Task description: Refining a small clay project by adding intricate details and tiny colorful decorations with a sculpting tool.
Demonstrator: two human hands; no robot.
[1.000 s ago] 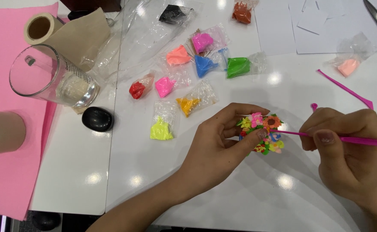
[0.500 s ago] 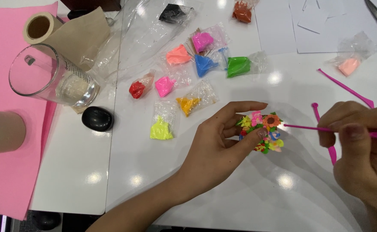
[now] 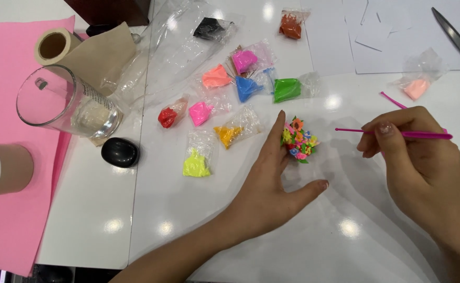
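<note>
Broadly, the white bench (image 3: 303,246) carries a pink paper sheet (image 3: 9,63) at its left edge, with a clear glass jar (image 3: 65,105) lying on its side and a tan tape roll (image 3: 51,46) near it. Small clear bags of coloured clay lie scattered mid-bench: black (image 3: 209,27), brown (image 3: 291,25), green (image 3: 287,89), orange-yellow (image 3: 229,135), neon yellow (image 3: 197,166). No labels can be read. The left hand (image 3: 272,183) lies spread and loose, its fingertips touching the clay flower cluster (image 3: 299,139), which sits on the bench. The right hand (image 3: 418,167) pinches a thin pink tool (image 3: 392,132), tip just beside the cluster. That cluster looks light, soft and easily squashed; holding it gently by the underside seems safest.
</note>
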